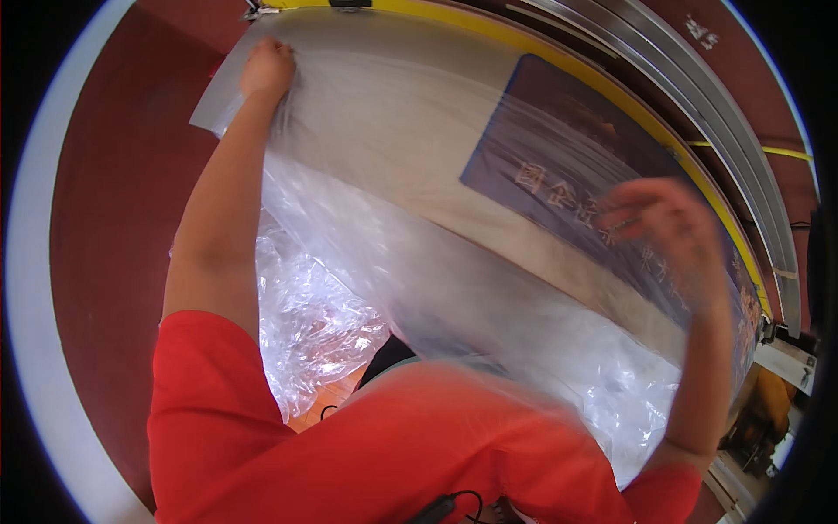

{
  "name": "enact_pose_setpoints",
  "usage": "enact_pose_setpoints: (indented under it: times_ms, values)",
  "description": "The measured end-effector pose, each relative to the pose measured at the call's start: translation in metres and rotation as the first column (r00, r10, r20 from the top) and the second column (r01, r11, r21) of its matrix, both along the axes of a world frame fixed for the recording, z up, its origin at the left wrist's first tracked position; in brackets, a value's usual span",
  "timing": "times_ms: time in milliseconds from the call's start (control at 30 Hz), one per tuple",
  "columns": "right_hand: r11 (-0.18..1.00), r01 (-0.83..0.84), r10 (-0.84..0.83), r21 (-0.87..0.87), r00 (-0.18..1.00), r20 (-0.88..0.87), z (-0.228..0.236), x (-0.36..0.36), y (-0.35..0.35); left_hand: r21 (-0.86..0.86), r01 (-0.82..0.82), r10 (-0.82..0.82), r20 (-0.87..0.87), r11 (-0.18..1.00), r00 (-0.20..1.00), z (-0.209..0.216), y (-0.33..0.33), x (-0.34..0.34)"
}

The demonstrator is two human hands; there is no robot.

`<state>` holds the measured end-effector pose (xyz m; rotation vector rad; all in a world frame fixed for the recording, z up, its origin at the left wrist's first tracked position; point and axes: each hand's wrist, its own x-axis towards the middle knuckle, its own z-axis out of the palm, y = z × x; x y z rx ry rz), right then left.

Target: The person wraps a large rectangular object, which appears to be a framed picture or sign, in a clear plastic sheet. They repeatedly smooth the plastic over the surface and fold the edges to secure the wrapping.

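A large sheet of clear plastic film (367, 201) lies over a long beige panel (393, 131) with a dark blue printed area (559, 131) bearing light characters. At the panel's far left end, my left hand (269, 68) is closed on the film, and creases run from it. My right hand (668, 223) is over the printed area at the right, blurred by motion, its fingers apart and holding nothing visible. Whether it touches the film I cannot tell. The film drapes from the panel toward my body, partly over my red shirt.
Crumpled film (314, 314) hangs down at the left above a wooden floor (336, 393). A yellow edge strip (489, 28) borders the panel's far side, with metal rails (690, 96) beyond. Dark red floor or wall (113, 227) lies left. Assorted items (772, 402) stand at right.
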<state>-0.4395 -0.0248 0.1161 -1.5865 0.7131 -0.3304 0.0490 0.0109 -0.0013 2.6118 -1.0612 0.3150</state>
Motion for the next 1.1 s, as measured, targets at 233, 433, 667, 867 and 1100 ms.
enact_pose_setpoints:
  times_ms: [233, 433, 667, 867, 1100]
  values:
    - [0.963, -0.269, 0.263, 0.004, 0.940, -0.218, -0.078, 0.239, 0.112, -0.052, 0.050, -0.050, 0.001, 0.997, 0.999, 0.006, -0.018, -0.016]
    - [0.809, -0.536, 0.550, -0.239, 0.835, -0.014, -0.075, 0.198, 0.117, -0.058, 0.062, -0.063, -0.001, 0.996, 0.998, 0.001, -0.011, -0.009]
    - [0.947, -0.160, 0.230, 0.279, 0.943, -0.238, -0.078, 0.107, 0.140, -0.075, 0.133, -0.135, -0.020, 0.988, 0.991, -0.010, -0.021, 0.008]
    - [0.900, 0.018, -0.107, 0.436, 0.978, 0.180, -0.061, -0.065, 0.117, -0.020, 0.204, -0.205, -0.038, 0.979, 0.978, -0.017, -0.020, 0.037]
    - [0.485, 0.871, -0.825, 0.077, 0.484, -0.291, 0.032, -0.403, 0.175, 0.047, 0.201, -0.200, -0.011, 0.978, 0.980, -0.044, -0.031, 0.090]
